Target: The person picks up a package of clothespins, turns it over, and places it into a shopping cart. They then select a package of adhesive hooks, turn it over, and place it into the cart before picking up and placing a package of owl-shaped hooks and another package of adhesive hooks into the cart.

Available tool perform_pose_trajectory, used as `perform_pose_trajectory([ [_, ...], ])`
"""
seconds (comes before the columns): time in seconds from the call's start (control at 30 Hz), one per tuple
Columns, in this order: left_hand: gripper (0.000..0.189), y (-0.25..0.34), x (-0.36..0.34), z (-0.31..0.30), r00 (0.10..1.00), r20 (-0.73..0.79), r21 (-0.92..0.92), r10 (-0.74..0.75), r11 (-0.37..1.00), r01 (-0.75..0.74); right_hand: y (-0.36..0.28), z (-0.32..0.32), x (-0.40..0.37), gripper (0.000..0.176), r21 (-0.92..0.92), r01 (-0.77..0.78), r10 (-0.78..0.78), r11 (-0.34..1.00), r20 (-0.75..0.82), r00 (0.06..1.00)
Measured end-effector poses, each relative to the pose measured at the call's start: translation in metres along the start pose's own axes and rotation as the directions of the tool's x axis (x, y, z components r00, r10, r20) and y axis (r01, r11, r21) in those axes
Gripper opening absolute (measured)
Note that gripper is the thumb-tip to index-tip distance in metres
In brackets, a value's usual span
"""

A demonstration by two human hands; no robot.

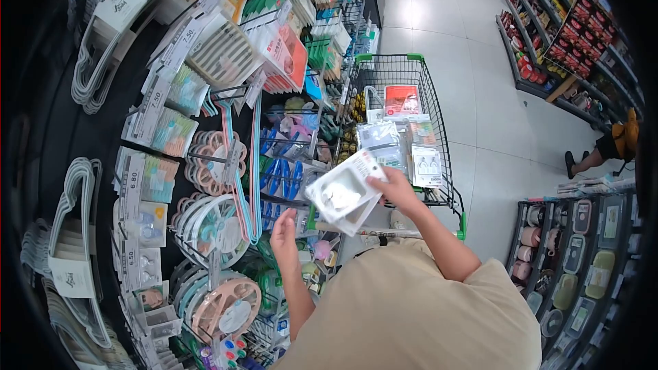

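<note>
My right hand point(396, 190) grips two white flat packs by one edge. The upper white pack point(343, 190) has a window with a pale rounded item inside; its kind I cannot make out. Both packs are held over the near end of a black wire shopping cart point(445, 157) with green corners. My left hand point(284, 238) is raised beside the shelf rack, fingers loosely curved and holding nothing. Inside the cart lie a red-and-white pack point(402, 101), a clear-wrapped pack point(379, 136) and a white pack with two hook shapes point(427, 166).
A hanging rack on the left carries hangers point(116, 10), round drying racks point(218, 229), blue clips point(281, 177) and price tags. Pale floor tiles point(473, 89) run along the aisle. Food containers point(576, 267) stand on shelves at right, where a person's leg point(588, 154) shows.
</note>
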State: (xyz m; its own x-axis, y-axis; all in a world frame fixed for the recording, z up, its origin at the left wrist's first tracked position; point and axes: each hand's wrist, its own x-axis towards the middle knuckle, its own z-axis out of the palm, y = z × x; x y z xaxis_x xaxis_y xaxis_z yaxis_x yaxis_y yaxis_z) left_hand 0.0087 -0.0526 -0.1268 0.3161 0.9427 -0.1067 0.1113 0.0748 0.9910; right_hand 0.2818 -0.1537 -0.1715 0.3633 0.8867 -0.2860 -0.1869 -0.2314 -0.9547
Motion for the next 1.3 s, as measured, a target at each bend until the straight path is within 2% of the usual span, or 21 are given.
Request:
perform_pose_trajectory([
  [0.07, 0.035, -0.006, -0.002, -0.006, 0.995, -0.094, 0.033, 0.024, 0.999, -0.021, 0.026, -0.016, 0.011, 0.026, 0.365, -0.061, 0.121, 0.929, -0.145, 0.982],
  [0.1, 0.035, -0.009, -0.003, -0.009, 0.995, -0.095, 0.033, 0.023, 0.999, -0.020, 0.038, -0.022, 0.014, 0.026, 0.365, -0.062, 0.122, 0.929, -0.144, 0.982],
  [0.17, 0.035, -0.015, -0.006, -0.014, 0.994, -0.058, -0.061, -0.088, 0.995, 0.084, 0.064, -0.035, 0.022, 0.025, 0.572, -0.046, 0.264, 0.819, -0.305, 0.915],
  [0.2, 0.035, -0.018, -0.008, -0.015, 0.994, -0.066, -0.060, -0.089, 0.995, 0.085, 0.083, -0.042, 0.028, 0.025, 0.572, -0.052, 0.265, 0.819, -0.297, 0.917],
  [0.27, 0.035, -0.021, -0.013, -0.014, 0.990, 0.013, -0.017, -0.142, 0.990, 0.143, 0.123, -0.056, 0.040, 0.024, 0.692, -0.067, 0.419, 0.719, -0.354, 0.836],
  [0.3, 0.037, -0.022, -0.017, -0.012, 0.987, 0.020, 0.014, -0.161, 0.987, 0.160, 0.137, -0.060, 0.045, 0.024, 0.692, -0.073, 0.419, 0.719, -0.346, 0.840],
  [0.37, 0.037, -0.023, -0.023, -0.009, 0.983, 0.031, 0.026, -0.178, 0.984, 0.178, 0.166, -0.069, 0.056, 0.023, 0.751, -0.058, 0.533, 0.658, -0.410, 0.740],
  [0.4, 0.037, -0.024, -0.026, -0.009, 0.979, 0.051, 0.038, -0.199, 0.980, 0.197, 0.182, -0.074, 0.062, 0.023, 0.750, -0.066, 0.533, 0.658, -0.403, 0.744],
  [0.47, 0.038, -0.030, -0.032, -0.012, 0.979, 0.056, 0.057, -0.194, 0.980, 0.191, 0.211, -0.081, 0.078, 0.027, 0.797, -0.053, 0.607, 0.602, -0.413, 0.679],
  [0.53, 0.037, -0.033, -0.039, -0.015, 0.972, 0.052, 0.083, -0.230, 0.971, 0.225, 0.227, -0.085, 0.091, 0.030, 0.777, -0.066, 0.610, 0.626, -0.435, 0.662],
  [0.63, 0.036, -0.035, -0.049, -0.018, 0.967, 0.019, 0.074, -0.254, 0.965, 0.252, 0.234, -0.084, 0.109, 0.034, 0.675, 0.007, 0.545, 0.738, -0.603, 0.583],
  [0.67, 0.036, -0.035, -0.054, -0.020, 0.962, 0.000, 0.059, -0.271, 0.961, 0.271, 0.238, -0.083, 0.115, 0.034, 0.677, -0.005, 0.551, 0.736, -0.594, 0.586],
  [0.73, 0.036, -0.039, -0.062, -0.025, 0.957, -0.036, 0.069, -0.287, 0.955, 0.289, 0.252, -0.084, 0.129, 0.039, 0.522, 0.008, 0.441, 0.853, -0.729, 0.524],
  [0.8, 0.036, -0.039, -0.070, -0.026, 0.955, -0.068, 0.076, -0.290, 0.953, 0.294, 0.263, -0.086, 0.136, 0.043, 0.489, -0.021, 0.423, 0.872, -0.731, 0.535],
  [0.87, 0.036, -0.041, -0.078, -0.029, 0.950, -0.097, 0.062, -0.298, 0.950, 0.305, 0.270, -0.084, 0.139, 0.044, 0.399, -0.131, 0.410, 0.907, -0.772, 0.485],
  [0.93, 0.035, -0.046, -0.085, -0.033, 0.937, -0.121, 0.042, -0.328, 0.941, 0.335, 0.289, -0.091, 0.138, 0.045, 0.371, -0.191, 0.415, 0.909, -0.751, 0.514],
  [1.0, 0.036, -0.046, -0.090, -0.035, 0.935, -0.139, 0.043, -0.328, 0.941, 0.336, 0.294, -0.089, 0.133, 0.050, 0.362, -0.250, 0.437, 0.898, -0.670, 0.600],
  [1.03, 0.037, -0.047, -0.092, -0.036, 0.932, -0.146, 0.038, -0.333, 0.939, 0.341, 0.296, -0.089, 0.131, 0.046, 0.341, -0.310, 0.461, 0.887, -0.674, 0.577],
  [1.13, 0.037, -0.049, -0.096, -0.038, 0.927, -0.158, 0.031, -0.340, 0.937, 0.349, 0.372, -0.107, 0.148, 0.045, 0.236, -0.338, 0.401, 0.911, -0.693, 0.599],
  [1.23, 0.037, -0.050, -0.095, -0.038, 0.926, -0.150, 0.027, -0.345, 0.935, 0.353, 0.326, -0.102, 0.135, 0.044, 0.244, -0.307, 0.390, 0.920, -0.644, 0.658],
  [1.3, 0.037, -0.052, -0.092, -0.037, 0.928, -0.142, 0.016, -0.345, 0.937, 0.350, 0.330, -0.106, 0.136, 0.043, 0.252, -0.258, 0.360, 0.933, -0.624, 0.694],
])
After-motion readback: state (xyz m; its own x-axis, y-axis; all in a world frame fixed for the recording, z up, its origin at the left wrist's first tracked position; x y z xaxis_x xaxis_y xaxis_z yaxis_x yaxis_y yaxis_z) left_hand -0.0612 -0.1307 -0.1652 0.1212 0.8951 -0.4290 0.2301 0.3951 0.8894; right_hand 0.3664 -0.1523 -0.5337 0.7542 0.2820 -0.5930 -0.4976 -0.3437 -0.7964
